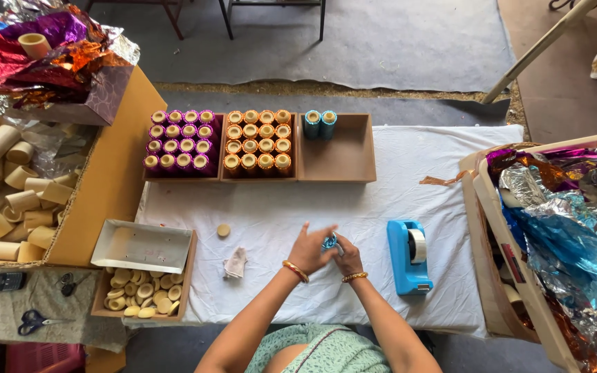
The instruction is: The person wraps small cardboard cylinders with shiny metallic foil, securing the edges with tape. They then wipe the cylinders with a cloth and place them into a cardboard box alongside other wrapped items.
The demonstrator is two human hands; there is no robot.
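Left hand point(307, 249): fingers curled round a small tube wrapped in blue foil point(329, 242), gripping it from its left side.
Right hand point(348, 257): fingers pinched on the same blue tube from below and right; both hands meet over it, just above the worktop point(271, 214).
Right of the fingers: a blue tape dispenser point(409, 257), near but apart.
Left of the fingers: a crumpled cloth point(235, 263) and a small round disc point(223, 230); further left, a tray of pale discs point(142, 298) with its lid askew.
Beyond the fingers: three brown trays, filled with purple tubes point(179, 141), gold tubes point(258, 141), and two blue tubes point(319, 124).
Far right: a bin of loose foil sheets point(561, 221).
In the way: nothing lies between the fingers and the trays.
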